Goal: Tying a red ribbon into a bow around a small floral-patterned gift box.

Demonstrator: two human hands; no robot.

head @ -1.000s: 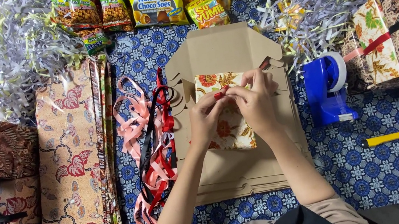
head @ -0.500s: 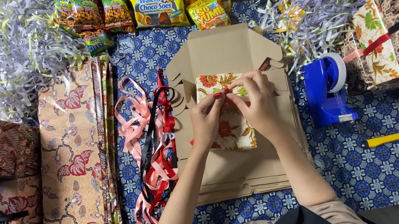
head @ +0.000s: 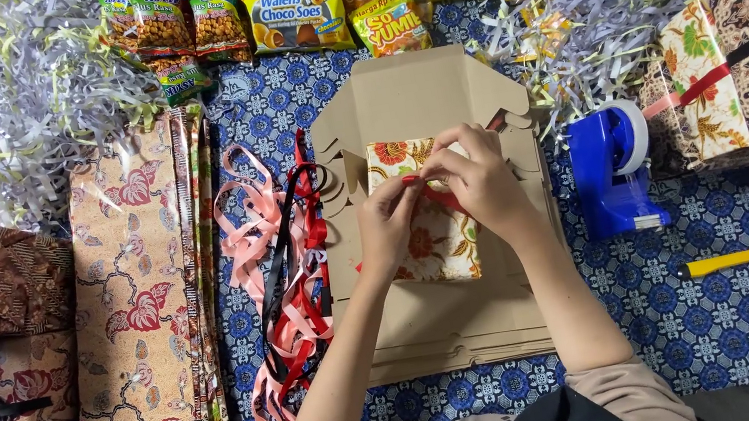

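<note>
hands [head: 437,192] shifted slightly up wrapped box [head: 427,232], pinching ribbon [head: 441,197]

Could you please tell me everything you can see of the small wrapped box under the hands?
The small wrapped box is flat and rectangular, covered in cream floral paper with orange and green blooms. It lies on the flattened cardboard box. The left hand and right hand rest on its upper half, pinching a red ribbon across it.

Head camera looks straight down, fairly near.
</note>
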